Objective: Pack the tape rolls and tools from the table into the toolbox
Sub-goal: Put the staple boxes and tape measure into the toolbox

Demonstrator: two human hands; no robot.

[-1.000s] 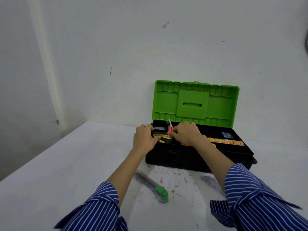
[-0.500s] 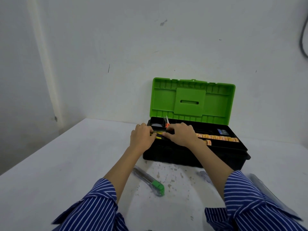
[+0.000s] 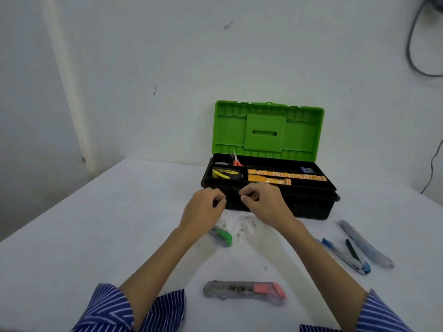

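Note:
The black toolbox (image 3: 309, 207) stands open with its green lid (image 3: 268, 130) upright against the wall. In its tray lie a yellow-and-black tape measure (image 3: 225, 174), orange-handled snips (image 3: 236, 162) and orange strips (image 3: 275, 175). My left hand (image 3: 203, 209) and my right hand (image 3: 266, 202) hover side by side just in front of the box's front wall, fingers loosely curled, holding nothing. A green-tipped utility knife (image 3: 223, 237) lies on the table under my left wrist, partly hidden. A clear cutter with a pink end (image 3: 244, 291) lies nearer me.
To the right on the white table (image 3: 96, 236) lie a blue-tipped cutter (image 3: 345, 257) and a long clear-cased knife (image 3: 366, 245). Walls close in behind and to the left. A black cable (image 3: 412, 44) hangs at the upper right.
Both hands have come back out of the tray's left compartment, leaving the tape measure there. The view has tilted down, bringing more cutters on the table into sight.

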